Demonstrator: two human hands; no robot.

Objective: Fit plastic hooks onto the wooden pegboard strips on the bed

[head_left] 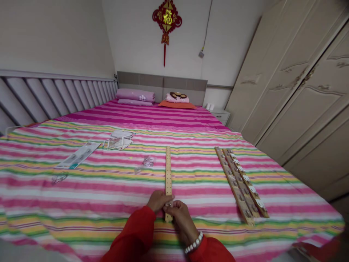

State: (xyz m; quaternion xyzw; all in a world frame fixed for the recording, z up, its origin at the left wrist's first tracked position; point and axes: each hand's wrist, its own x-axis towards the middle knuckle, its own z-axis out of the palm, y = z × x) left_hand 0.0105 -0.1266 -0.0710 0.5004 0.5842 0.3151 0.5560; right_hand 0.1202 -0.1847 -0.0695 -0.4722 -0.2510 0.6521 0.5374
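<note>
A narrow light wooden strip with rows of small holes (168, 167) lies lengthwise on the striped bedspread. Near its close end, my left hand (158, 201) rests at the strip's left side, fingers closed, thumb reaching over the wood. From the right, my right hand (180, 215) pinches a small shiny piece (169, 205) above the strip, beside the left thumb. The piece is too small to make out clearly. Several small clear packets with round items (148, 163) lie left of the strip.
Wooden strips with small items attached (240, 185) lie to the right. On the left are a long blister pack (79, 154), a pile of cards (120, 140) and a wire-like bundle (59, 177). Pillows (136, 95) stand by the headboard (185, 85).
</note>
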